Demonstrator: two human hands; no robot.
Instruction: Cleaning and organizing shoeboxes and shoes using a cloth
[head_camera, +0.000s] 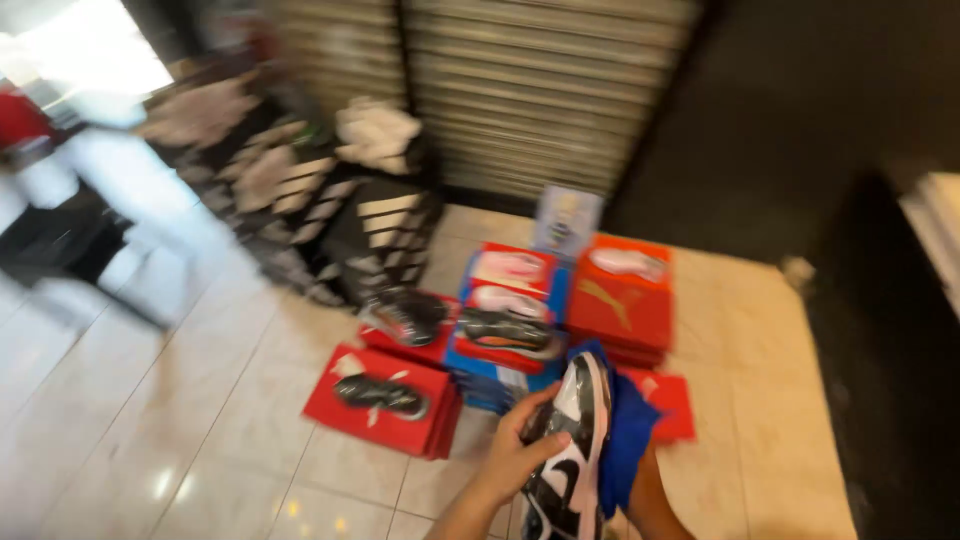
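I hold a black-and-white sneaker (568, 440) low in front of me, sole side turned partly up, its long axis running from near my wrists up and slightly right, so the toe points away from me toward the stacked boxes. My left hand (520, 450) has its grip clenched around the shoe's left flank, thumb lying across the black-and-white side. My right hand (632, 470) is under a blue cloth (627, 432) that sits against the shoe's right side; the cloth covers the fingers, so I cannot tell how that grip stands. Just beyond the toe, on the floor, sit red shoe boxes (622, 305) and blue shoe boxes (500, 375) stacked close together, several with a single shoe lying on the lid: a dark sneaker (380, 395) on the flat red box nearest left, another dark one (408, 315) behind it, pale ones on the boxes further back. A small upright card (566, 222) stands behind the stacks. The floor (180, 430) is glossy cream tile with thin grout lines, catching light spots. Behind the boxes a ribbed roller shutter (540, 90) closes the back wall, with a dark display rack (330, 215) carrying pale shoes to its left, blurred by motion. A dark wall (820, 120) fills the right.
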